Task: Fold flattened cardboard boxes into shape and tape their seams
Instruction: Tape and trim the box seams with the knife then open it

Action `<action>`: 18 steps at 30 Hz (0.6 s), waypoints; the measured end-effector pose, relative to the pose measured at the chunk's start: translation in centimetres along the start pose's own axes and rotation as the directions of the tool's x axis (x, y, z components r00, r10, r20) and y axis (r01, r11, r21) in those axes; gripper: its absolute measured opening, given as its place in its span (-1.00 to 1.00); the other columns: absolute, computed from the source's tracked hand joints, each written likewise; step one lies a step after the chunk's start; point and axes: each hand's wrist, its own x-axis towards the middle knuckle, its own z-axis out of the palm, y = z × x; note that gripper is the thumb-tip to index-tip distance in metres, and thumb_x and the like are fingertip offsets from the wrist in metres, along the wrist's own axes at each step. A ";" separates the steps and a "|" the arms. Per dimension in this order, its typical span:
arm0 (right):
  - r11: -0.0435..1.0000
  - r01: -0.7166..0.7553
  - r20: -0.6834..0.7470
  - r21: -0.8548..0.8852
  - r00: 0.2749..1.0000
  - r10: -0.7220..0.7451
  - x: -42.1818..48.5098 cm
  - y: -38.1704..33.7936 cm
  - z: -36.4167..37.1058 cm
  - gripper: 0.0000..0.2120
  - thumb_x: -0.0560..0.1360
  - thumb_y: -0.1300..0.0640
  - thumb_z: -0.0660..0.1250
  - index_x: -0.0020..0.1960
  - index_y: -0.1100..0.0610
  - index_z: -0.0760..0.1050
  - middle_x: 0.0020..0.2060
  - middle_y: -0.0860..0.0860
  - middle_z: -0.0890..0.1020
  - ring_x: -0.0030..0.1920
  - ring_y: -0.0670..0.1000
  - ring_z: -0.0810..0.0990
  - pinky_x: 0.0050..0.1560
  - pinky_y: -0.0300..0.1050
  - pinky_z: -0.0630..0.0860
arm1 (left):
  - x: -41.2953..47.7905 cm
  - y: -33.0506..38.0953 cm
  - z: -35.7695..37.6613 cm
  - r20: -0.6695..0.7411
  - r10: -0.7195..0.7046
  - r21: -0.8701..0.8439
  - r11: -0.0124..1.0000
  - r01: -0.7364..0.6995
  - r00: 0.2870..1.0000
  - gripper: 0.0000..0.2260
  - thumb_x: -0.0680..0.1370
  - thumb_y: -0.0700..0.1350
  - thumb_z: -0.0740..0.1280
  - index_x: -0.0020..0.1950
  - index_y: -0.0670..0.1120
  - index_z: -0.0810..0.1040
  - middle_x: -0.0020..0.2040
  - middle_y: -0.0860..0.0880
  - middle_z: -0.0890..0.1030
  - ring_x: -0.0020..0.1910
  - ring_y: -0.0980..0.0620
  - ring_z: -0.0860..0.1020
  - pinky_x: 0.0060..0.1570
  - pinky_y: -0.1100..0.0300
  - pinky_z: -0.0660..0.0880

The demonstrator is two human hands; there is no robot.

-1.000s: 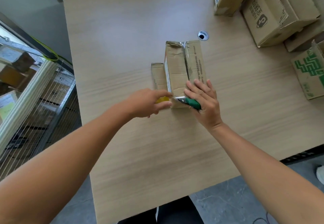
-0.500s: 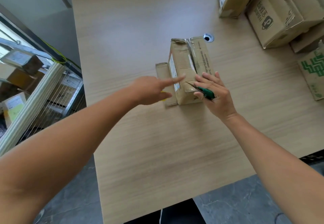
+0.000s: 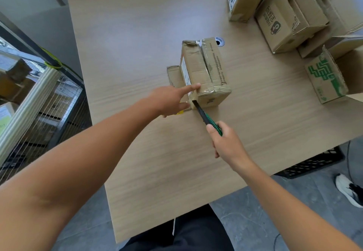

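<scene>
**boxfan22:** So where's it at? The box [image 3: 198, 70] sits mid-frame on the table [image 3: 157, 25], with tape [image 3: 204, 62] already run down the top seam.

**tapejockey:** Yep, and the right hand [image 3: 225, 142] just moved. A second ago it lay flat on the near end of the lid. Now it's pulled back toward the bottom of the frame, its grip wrapped round the green knife [image 3: 208, 121], with the blade tip at the box's near lower-left corner.

**boxfan22:** Left hand [image 3: 167, 99]?

**tapejockey:** It barely shifted. The grip is spread, and the forefinger [image 3: 191, 87] is straight out, pressing the near-left top corner. I can't see it pinching anything. There's a yellow bit [image 3: 179, 112] under it, no idea what.

**boxfan22:** Meaning?

**tapejockey:** My guess is the smoothing's done and this is the trim, cutting the tape tail off at that corner while the finger keeps the box from sliding. One flap [image 3: 173, 76] sticks out flat on the left, so the box isn't fully closed. More boxes [image 3: 280, 19] wait open at the upper right.
</scene>
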 end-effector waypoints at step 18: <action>0.918 0.311 -0.172 -0.246 0.918 -0.357 1.5 -5.7 2.8 -0.71 0.68 0.02 0.16 0.13 0.17 0.58 0.23 0.01 0.55 0.34 0.06 0.41 0.38 -0.04 0.30 | -1.4 -1.0 -0.2 0.072 -0.142 -0.387 0.908 0.159 0.987 -0.93 0.55 0.09 0.33 -0.06 0.14 0.52 -0.25 0.02 0.67 -0.55 0.01 0.61 -0.35 0.19 0.39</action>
